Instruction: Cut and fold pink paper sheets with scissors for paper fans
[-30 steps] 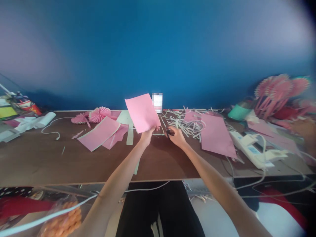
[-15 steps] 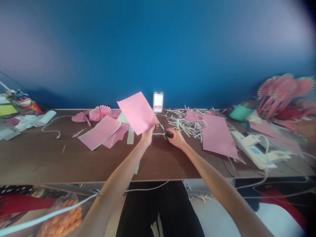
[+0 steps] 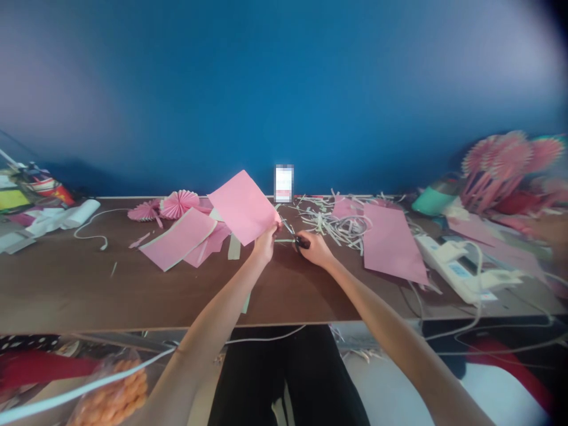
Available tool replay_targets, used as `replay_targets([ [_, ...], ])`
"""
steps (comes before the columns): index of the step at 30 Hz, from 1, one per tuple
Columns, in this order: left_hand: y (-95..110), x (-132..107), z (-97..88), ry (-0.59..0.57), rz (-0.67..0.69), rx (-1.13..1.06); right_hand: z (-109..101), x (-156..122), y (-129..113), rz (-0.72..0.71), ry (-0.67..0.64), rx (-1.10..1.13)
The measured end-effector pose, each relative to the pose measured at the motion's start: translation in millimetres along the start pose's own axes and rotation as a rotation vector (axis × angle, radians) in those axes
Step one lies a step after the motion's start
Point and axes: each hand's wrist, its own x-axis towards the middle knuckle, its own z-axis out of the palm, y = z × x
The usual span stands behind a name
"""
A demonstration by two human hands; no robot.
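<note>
My left hand (image 3: 265, 243) grips a pink sheet of paper (image 3: 244, 207) by its lower right corner, holding it tilted above the table. In my right hand (image 3: 316, 248) are scissors (image 3: 291, 229) with dark handles, their blades pointing up and left at the paper's right corner. Whether the blades touch the paper is hard to tell. Below the blades a thin pale strip (image 3: 284, 241) lies between my hands. Other pink sheets (image 3: 180, 238) rest on the table to the left of my left hand.
A heap of shredded white strips (image 3: 339, 228) lies right of my hands, beside a large pink sheet (image 3: 390, 242). Pink folded rosettes (image 3: 180, 204) sit at the back left. A power strip (image 3: 457, 269) with cables is at the right. A phone (image 3: 284, 183) stands against the blue wall.
The pink sheet has tipped down and slightly left in my left hand. The scissor blades have come away from its right edge and show more fully. My right hand has barely moved.
</note>
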Motion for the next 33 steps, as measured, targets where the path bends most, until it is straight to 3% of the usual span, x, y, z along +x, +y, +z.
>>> replay_targets([
  [4, -4.0, 0.9, -2.1, -0.048, -0.018, -0.065, -0.5, -0.1, -0.6, -0.005, -0.006, -0.018],
  [22, -7.1, 2.7, -2.1, -0.017, -0.081, -0.177, -1.4, 0.6, 0.3, -0.047, -0.038, 0.053],
  [27, -9.1, 3.9, -3.8, 0.041, -0.125, -0.168, -1.0, 0.6, 2.9, -0.056, -0.047, 0.062],
  [33, -9.9, 5.4, -3.3, 0.07, -0.088, -0.205, 0.9, 1.6, 5.2, -0.024, -0.018, 0.115],
])
